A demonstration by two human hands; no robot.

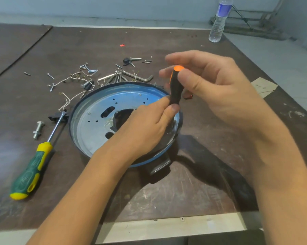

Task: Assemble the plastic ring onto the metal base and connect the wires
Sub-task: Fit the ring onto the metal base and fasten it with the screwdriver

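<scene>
Metal base (96, 119) lies flat on the bench (184, 191), with the dark plastic ring (120, 83) seemingly seated round its rim. Both hands meet over its right edge. The left hand (145, 128) pinches the lower end of the orange-capped screwdriver (175, 89), and the right hand (211, 89) curls round the top. Tool axis near upright, tip hidden, aimed down at the rim. Loose wires (69, 99) lie beyond the base's far-left, nearer the left hand.

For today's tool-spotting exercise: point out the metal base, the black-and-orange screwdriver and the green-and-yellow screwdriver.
metal base (83, 126): head view, bare silver plate, left side.
black-and-orange screwdriver (175, 91): head view, black part of handle.
green-and-yellow screwdriver (32, 168): head view, middle of handle.
</scene>
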